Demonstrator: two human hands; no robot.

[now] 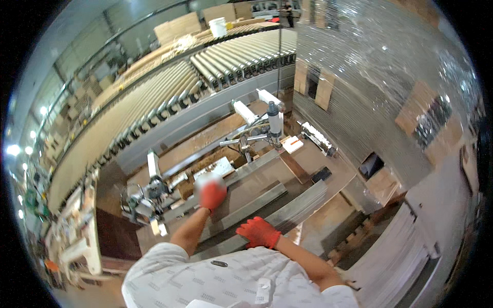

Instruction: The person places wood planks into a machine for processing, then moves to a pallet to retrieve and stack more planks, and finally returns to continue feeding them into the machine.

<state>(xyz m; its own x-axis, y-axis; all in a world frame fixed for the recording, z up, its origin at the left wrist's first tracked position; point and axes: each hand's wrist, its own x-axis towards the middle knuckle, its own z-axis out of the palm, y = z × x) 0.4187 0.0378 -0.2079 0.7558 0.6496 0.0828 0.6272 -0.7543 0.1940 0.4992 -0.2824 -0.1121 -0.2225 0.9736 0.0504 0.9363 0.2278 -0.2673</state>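
My left hand (213, 197), in a red glove, reaches over the workbench (303, 159) next to a fixture on its far side. A blurred patch covers its fingers, so I cannot make out what they touch. My right hand (259, 232), also red-gloved, is close to my body by the near grey strip (295, 208), its fingers spread. Nothing shows in its grasp. Another long grey strip (251, 205) lies between my hands. Behind my left hand is a white block (218, 167). An upright cylindrical tool (275, 120) stands at the bench's far right.
White cylinders on clamps (154, 167) stand at the bench's left. Beyond runs a roller conveyor (231, 56) with a white bucket (217, 27) behind it. A film-wrapped stack of boards (354, 82) rises at the right. A small black block (322, 174) lies on the bench.
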